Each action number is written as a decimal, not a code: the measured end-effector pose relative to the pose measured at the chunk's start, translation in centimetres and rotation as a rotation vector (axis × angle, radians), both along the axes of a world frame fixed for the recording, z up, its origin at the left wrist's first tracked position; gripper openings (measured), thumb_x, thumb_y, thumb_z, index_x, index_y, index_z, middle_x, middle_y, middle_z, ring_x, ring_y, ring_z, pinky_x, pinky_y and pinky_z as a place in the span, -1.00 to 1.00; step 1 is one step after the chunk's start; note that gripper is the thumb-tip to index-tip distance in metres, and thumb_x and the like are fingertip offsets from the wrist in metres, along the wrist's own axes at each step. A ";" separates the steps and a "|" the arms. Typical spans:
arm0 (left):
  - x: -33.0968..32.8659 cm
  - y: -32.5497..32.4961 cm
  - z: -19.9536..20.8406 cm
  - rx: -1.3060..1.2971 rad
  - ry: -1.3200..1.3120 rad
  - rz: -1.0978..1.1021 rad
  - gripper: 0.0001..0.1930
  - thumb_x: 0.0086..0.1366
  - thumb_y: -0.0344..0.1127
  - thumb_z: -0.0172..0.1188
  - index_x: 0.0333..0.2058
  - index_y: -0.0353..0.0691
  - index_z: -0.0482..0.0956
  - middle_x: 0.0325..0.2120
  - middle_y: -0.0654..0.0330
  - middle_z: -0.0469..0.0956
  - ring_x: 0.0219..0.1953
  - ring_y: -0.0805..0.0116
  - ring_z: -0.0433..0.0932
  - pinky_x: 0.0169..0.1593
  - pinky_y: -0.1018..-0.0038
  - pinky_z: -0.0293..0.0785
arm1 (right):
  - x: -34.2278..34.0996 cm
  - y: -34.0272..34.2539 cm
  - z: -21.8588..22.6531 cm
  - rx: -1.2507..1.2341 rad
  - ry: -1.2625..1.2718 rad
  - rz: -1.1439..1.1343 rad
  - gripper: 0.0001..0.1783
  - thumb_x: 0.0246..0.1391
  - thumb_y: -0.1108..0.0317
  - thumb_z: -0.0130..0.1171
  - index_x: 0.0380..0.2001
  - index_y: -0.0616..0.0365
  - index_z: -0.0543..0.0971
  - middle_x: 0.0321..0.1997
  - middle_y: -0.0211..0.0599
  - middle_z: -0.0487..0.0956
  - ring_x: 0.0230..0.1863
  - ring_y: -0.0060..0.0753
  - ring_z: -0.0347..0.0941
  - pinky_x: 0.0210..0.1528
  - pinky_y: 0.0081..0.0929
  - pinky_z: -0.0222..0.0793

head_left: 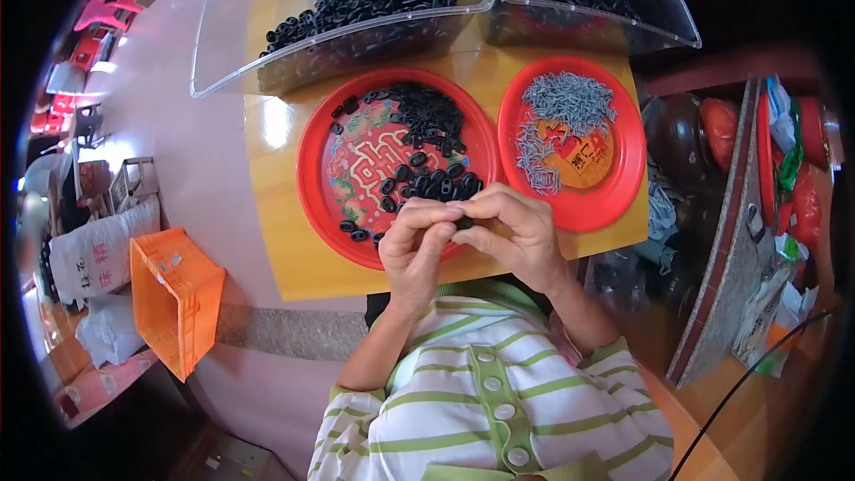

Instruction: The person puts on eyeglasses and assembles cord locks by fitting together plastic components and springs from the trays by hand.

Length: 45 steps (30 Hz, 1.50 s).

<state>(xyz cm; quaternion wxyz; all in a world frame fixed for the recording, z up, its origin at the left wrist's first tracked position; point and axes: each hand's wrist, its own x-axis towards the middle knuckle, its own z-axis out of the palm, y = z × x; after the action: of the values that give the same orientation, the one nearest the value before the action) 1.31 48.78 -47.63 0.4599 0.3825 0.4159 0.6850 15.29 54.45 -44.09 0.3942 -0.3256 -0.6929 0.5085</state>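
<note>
Left hand (415, 245), right hand (517, 232) pinch small black ring (464, 223).

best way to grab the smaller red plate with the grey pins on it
Grip the red plate at its bare raised rim on the near-right edge, coming from the right: the grey pins pile toward the far left, and the plate lies flat on the wooden board.

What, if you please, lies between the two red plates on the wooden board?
In the head view, only a narrow bare strip of the wooden board separates the left red plate from the right red plate.
</note>
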 end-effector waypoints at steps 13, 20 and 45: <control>-0.2 -0.4 -0.1 -0.042 -0.143 -0.011 -0.79 0.29 -0.52 0.03 -0.10 -0.32 0.44 -0.13 0.20 0.43 -0.10 0.51 0.42 0.00 0.60 0.33 | -0.3 0.8 0.5 -0.029 -0.080 -0.024 -0.67 -0.14 0.52 0.33 -0.21 0.20 0.57 -0.45 -0.38 0.49 -0.48 -0.62 0.40 -0.46 -0.65 0.35; -0.6 -0.1 0.4 -0.036 -0.095 -0.019 -0.77 0.26 -0.59 0.04 -0.10 -0.39 0.46 -0.24 0.20 0.44 -0.25 0.52 0.47 -0.16 0.63 0.43 | -0.4 0.5 1.4 -0.016 -0.087 -0.044 -0.68 -0.17 0.56 0.34 -0.25 0.22 0.58 -0.36 -0.34 0.53 -0.42 -0.61 0.45 -0.43 -0.68 0.37; 0.1 -0.9 0.1 -0.021 -0.033 0.119 -0.81 0.14 -0.66 0.15 -0.25 -0.39 0.56 -0.28 0.12 0.50 -0.23 0.44 0.47 -0.13 0.60 0.42 | -0.4 -0.6 -0.2 -0.290 0.166 -0.008 -0.76 -0.09 0.57 0.30 -0.28 0.25 0.55 -0.30 -0.33 0.54 -0.28 -0.62 0.48 -0.34 -0.69 0.44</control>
<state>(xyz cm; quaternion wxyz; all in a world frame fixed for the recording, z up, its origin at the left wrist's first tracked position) 1.45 47.92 -47.51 0.4294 0.3408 0.4373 0.7129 14.88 53.88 -44.29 0.4007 -0.3389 -0.5760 0.6268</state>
